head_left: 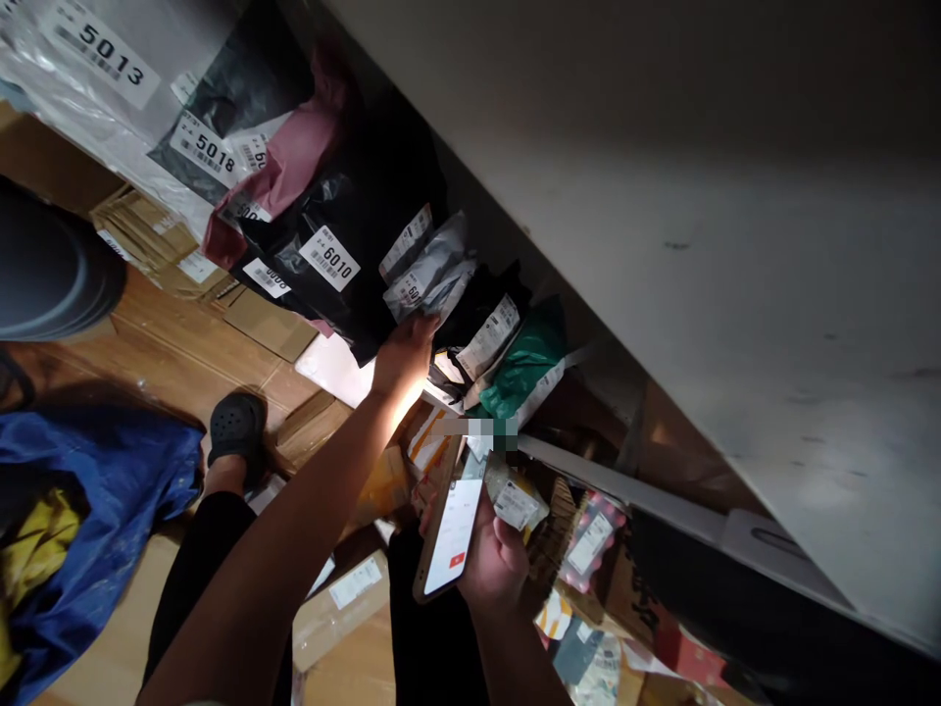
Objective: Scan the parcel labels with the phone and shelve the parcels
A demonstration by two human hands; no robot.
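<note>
Holding one phone (pixel 453 529) in one hand (pixel 494 561), the right

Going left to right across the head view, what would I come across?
Blue sheet, dark clog, label reading 6010, phone, green bag.

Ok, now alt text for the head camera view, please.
A person's right hand holds a lit phone while the left hand reaches to a grey parcel beside a black bag labelled 6010. A green parcel shows farther right.
</note>
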